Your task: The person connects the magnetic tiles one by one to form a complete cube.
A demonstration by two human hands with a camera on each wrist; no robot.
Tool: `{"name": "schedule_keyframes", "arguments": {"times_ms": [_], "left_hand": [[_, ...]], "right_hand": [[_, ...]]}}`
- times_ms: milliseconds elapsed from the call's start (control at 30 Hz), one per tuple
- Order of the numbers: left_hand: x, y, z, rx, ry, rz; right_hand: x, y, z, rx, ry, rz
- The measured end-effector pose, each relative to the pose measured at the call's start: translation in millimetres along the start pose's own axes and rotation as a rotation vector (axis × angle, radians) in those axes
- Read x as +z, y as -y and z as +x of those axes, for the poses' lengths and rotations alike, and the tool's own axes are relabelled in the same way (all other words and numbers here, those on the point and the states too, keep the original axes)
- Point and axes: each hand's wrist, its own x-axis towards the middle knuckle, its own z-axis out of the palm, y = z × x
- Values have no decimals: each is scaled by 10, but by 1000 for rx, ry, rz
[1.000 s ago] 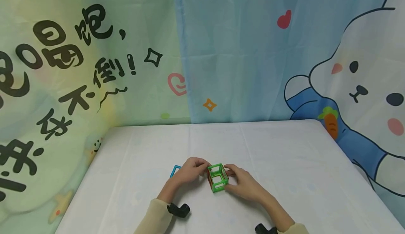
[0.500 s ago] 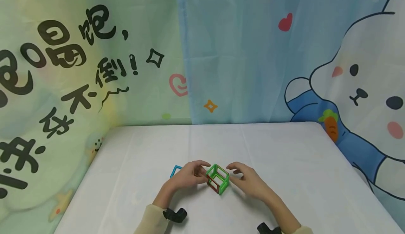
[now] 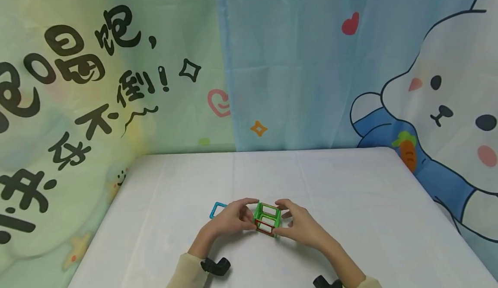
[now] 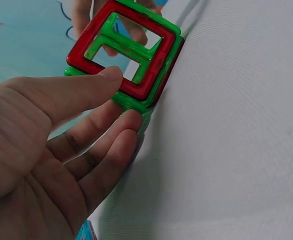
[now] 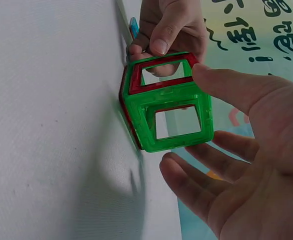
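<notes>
Between both hands is a cube of see-through magnetic tiles [image 5: 174, 93], with green frames and some red ones. A red tile [image 4: 159, 64] faces the person, and the cube's lower edge is at or close to the tabletop. My left hand [image 3: 232, 216] grips the left side, its thumb lying on the red tile and its fingers beneath in the left wrist view. On the right side, my right hand [image 3: 300, 224] holds the cube with its thumb at a red tile's corner and fingers behind. The left hand partly covers a blue tile [image 3: 212, 210] on the table.
A white cloth covers the table [image 3: 186, 180]. Printed curtains [image 3: 288, 63] hang behind and to the left of it. Black wrist mounts [image 3: 216, 266] sit at the sleeve cuffs.
The cube has turned, so its red tile has swung from the left side round to the front. Half a second ago the right hand's fingers were off the cube; now they are back on it.
</notes>
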Motion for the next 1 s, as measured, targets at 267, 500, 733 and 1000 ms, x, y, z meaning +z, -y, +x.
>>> {"name": "schedule_keyframes", "arguments": {"times_ms": [267,500,733,1000], "left_hand": [[15,39,-2,-8,-3,1],[35,81,-21,5,-59,44],[97,72,4,-19,-147,5],[113,61,52,-17,-167,-34]], "right_hand": [[-9,-25,4,-26,39,77],[41,-84,15,-18,18,-1],[37,-108,19,-51,81,16],[47,-95,26,-12,88,88]]}}
